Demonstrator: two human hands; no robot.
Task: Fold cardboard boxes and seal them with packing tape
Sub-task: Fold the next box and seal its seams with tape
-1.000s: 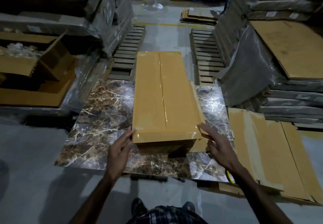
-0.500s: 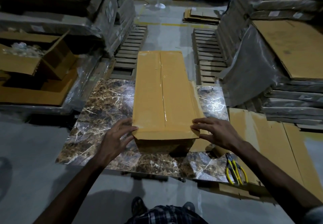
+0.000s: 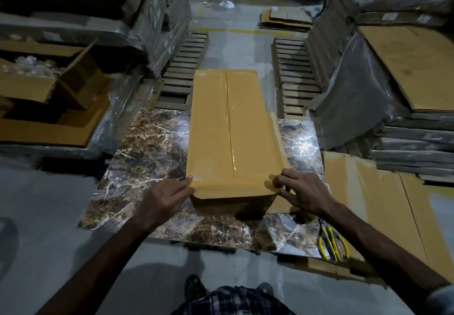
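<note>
A long closed cardboard box (image 3: pixel 221 133) lies lengthwise on a marble-patterned slab (image 3: pixel 137 157), with glossy clear tape running down its centre seam and wrapped over its near end. My left hand (image 3: pixel 164 196) presses against the box's near left corner with its fingers stretched along the edge. My right hand (image 3: pixel 299 192) sits at the near right corner, fingers curled and pinching the tape edge there. A flat cardboard sheet (image 3: pixel 280 167) pokes out from under the box on the right.
Yellow-handled scissors (image 3: pixel 331 241) lie on the slab's near right corner. Flat cardboard sheets (image 3: pixel 393 211) cover the floor at right. Wrapped stacks (image 3: pixel 405 123) rise on both sides, an open carton (image 3: pixel 61 81) stands at left, wooden pallets (image 3: pixel 181 69) lie beyond.
Both hands have closed in on the box's near corners. The right hand went from hovering beside the box to pinching the tape at the right corner. The left hand slid up to the left corner.
</note>
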